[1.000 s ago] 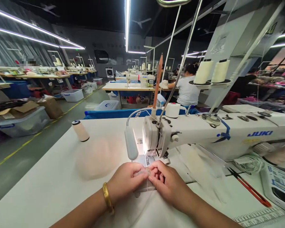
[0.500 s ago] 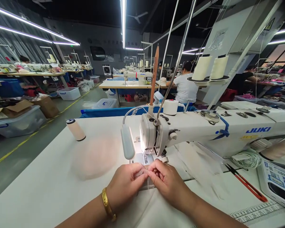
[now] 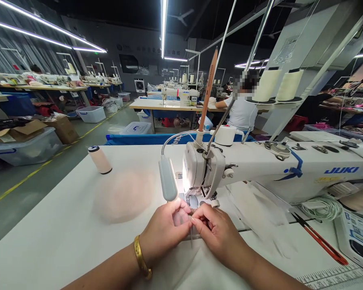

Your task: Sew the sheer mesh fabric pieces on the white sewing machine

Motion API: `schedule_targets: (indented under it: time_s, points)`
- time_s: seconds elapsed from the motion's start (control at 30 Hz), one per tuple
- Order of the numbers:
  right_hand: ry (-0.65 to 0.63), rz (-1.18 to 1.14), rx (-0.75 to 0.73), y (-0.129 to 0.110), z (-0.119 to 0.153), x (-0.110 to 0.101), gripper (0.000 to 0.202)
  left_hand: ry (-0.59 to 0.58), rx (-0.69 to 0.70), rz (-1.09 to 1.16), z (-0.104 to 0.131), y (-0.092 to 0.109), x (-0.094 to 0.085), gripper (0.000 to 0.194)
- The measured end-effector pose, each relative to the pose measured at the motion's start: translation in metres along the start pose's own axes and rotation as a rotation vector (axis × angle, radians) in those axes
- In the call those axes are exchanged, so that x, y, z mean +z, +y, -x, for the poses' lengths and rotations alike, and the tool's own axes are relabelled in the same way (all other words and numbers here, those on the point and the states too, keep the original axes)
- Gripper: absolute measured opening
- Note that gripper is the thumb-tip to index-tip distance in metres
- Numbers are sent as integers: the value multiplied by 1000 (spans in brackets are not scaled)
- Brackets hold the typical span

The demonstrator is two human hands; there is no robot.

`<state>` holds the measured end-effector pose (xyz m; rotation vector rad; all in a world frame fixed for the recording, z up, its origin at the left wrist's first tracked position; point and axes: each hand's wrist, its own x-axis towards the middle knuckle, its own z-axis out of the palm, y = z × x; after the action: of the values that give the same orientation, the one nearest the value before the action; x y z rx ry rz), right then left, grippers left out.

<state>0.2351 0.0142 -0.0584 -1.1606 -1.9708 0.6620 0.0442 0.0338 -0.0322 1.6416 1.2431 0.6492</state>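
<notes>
My left hand (image 3: 165, 233), with a gold bangle on its wrist, and my right hand (image 3: 218, 235) meet just in front of the needle area of a white JUKI sewing machine (image 3: 278, 169). Both pinch a small piece of thin, see-through fabric (image 3: 181, 219) between their fingertips, close to the presser foot (image 3: 193, 198). A small lamp (image 3: 167, 183) on a bent neck lights the spot. What lies under the fingers is hidden.
A thread cone (image 3: 99, 160) stands on the white table (image 3: 63, 225) at the left, beside a blurred pinkish patch. Red-handled snips (image 3: 319, 239) and a white cable coil (image 3: 320, 207) lie right. Two large cones (image 3: 278, 85) stand behind. A person in white sits at another table.
My hands moved slightly forward toward the presser foot with the fabric piece. The head camera shifted a little, so the machine sits lower in view.
</notes>
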Motion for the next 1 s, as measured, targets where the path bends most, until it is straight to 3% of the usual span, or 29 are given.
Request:
schedule_targets:
  time_s: [0.3, 0.57, 0.73, 1.0]
  points:
    - [-21, -1, 7, -2, 1, -1, 21, -30, 7, 52, 0, -4, 1, 20]
    - [-33, 31, -1, -1, 1, 0, 21, -93, -60, 140, -2, 0, -1, 27]
    - [-23, 49, -35, 0, 2, -1, 20, -113, -105, 90, -3, -2, -3, 21]
    - [-2, 60, -53, 2, 2, -1, 24, -46, 28, 94, 0, -6, 3, 24]
